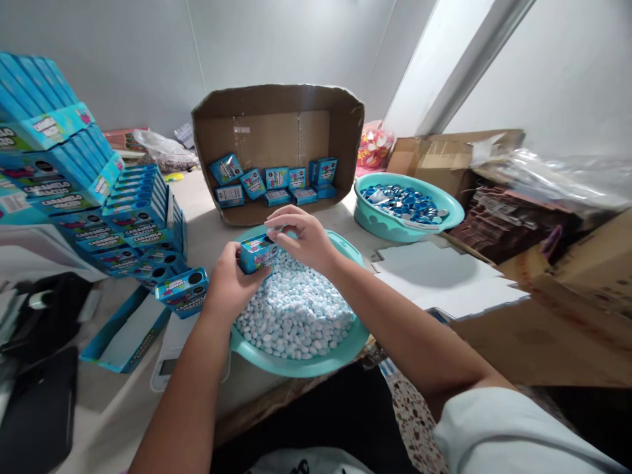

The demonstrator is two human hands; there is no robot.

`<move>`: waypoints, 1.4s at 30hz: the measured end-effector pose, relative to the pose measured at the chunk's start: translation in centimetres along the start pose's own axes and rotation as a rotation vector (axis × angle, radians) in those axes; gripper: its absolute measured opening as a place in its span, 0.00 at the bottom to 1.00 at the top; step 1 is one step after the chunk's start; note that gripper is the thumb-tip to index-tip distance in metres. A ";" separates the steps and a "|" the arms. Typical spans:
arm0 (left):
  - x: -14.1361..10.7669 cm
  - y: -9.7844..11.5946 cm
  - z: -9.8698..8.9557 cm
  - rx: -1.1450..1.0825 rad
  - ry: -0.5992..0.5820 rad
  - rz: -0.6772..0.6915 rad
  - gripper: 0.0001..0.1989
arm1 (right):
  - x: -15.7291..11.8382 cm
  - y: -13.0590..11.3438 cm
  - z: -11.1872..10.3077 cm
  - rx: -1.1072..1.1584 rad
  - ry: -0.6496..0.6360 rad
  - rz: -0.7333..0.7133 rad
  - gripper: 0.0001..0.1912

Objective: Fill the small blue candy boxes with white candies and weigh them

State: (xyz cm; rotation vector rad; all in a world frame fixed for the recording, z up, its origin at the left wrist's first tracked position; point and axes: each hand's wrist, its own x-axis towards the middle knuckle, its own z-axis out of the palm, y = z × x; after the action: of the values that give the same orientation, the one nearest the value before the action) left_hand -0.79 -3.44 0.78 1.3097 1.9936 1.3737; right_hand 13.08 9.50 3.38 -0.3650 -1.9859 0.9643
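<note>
My left hand [228, 280] is wrapped round a small blue candy box [257, 253], which it holds tilted above the near left part of a turquoise basin. My right hand [302, 236] is at the box's upper right end, thumb and fingers drawn together; what they pinch, if anything, is too small to make out. Below both hands, small white and pale blue candies [301, 316] fill the turquoise basin [296, 368]. Left of my left hand, another blue candy box [184, 293] with a dark round mark stands on a white kitchen scale [168, 355].
A cardboard carton [276, 138] lying on its side holds several blue boxes. At right, a second turquoise basin [380, 224] contains blue wrapped pieces, beside white card sheets [444, 280]. Stacked display boxes [59, 178] rise at left, above a shallow blue tray [128, 329].
</note>
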 end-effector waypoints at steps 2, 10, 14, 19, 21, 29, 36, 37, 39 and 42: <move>0.0 -0.1 0.1 -0.013 -0.002 -0.001 0.22 | 0.1 0.0 -0.1 -0.023 0.036 0.023 0.13; 0.0 0.2 0.0 -0.012 0.015 -0.023 0.21 | 0.1 0.0 -0.1 -0.110 -0.034 0.022 0.11; 0.0 0.5 -0.1 -0.006 0.022 -0.041 0.22 | 0.2 0.1 -0.1 -0.035 -0.031 0.046 0.17; -0.1 0.3 -0.1 0.062 0.030 -0.006 0.22 | 0.1 0.7 0.3 0.150 -0.038 0.428 0.24; 0.0 0.2 -0.1 0.059 0.025 -0.001 0.22 | 0.1 0.8 0.4 0.230 -0.093 0.566 0.26; 0.1 -0.5 0.2 -0.046 0.086 0.041 0.25 | 0.9 1.3 0.1 -0.014 -0.048 0.522 0.24; -0.1 0.1 0.2 -0.020 0.183 0.015 0.24 | 0.0 2.2 0.2 -0.588 -0.608 0.684 0.35; -0.1 0.2 0.2 -0.018 0.196 0.006 0.24 | 0.0 2.2 0.1 -0.603 -0.670 0.670 0.35; -0.1 0.2 0.2 -0.021 0.201 0.004 0.24 | 0.0 2.2 -0.2 -0.629 -0.761 0.633 0.29; -0.1 0.1 0.2 -0.025 0.176 0.025 0.24 | 0.4 2.6 -0.7 -0.646 -0.822 0.583 0.16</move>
State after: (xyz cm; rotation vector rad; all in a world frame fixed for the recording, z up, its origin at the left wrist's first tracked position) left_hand -0.52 -3.44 0.79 1.2444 2.0719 1.5690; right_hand 13.19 11.77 1.92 -1.0843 -3.0419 0.8530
